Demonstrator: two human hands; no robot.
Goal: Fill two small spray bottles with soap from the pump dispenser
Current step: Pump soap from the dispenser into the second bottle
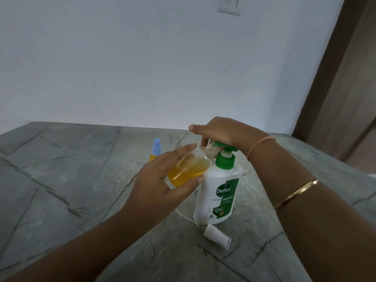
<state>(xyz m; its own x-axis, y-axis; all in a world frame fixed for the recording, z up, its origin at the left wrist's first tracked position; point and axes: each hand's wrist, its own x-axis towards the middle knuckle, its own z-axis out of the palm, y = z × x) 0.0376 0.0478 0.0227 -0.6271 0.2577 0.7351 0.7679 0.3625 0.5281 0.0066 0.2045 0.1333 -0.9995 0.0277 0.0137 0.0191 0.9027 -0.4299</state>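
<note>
A white pump dispenser (218, 192) with a green collar and pump head stands on the grey stone counter (61, 180). My right hand (217, 132) rests on top of the pump head. My left hand (160, 180) holds a clear small spray bottle (192, 166), uncapped and tilted, with its threaded neck right under the pump spout. Yellow soap fills roughly its lower half. The bottle's white spray cap (217, 236), with a thin dip tube, lies on the counter in front of the dispenser. A second small bottle (156, 150), with yellow soap and a blue spray cap, stands upright behind my left hand.
A white wall with a switch plate (228, 6) rises behind the counter. A brown door frame (329, 78) stands at the right. The counter's right edge runs diagonally near my right forearm.
</note>
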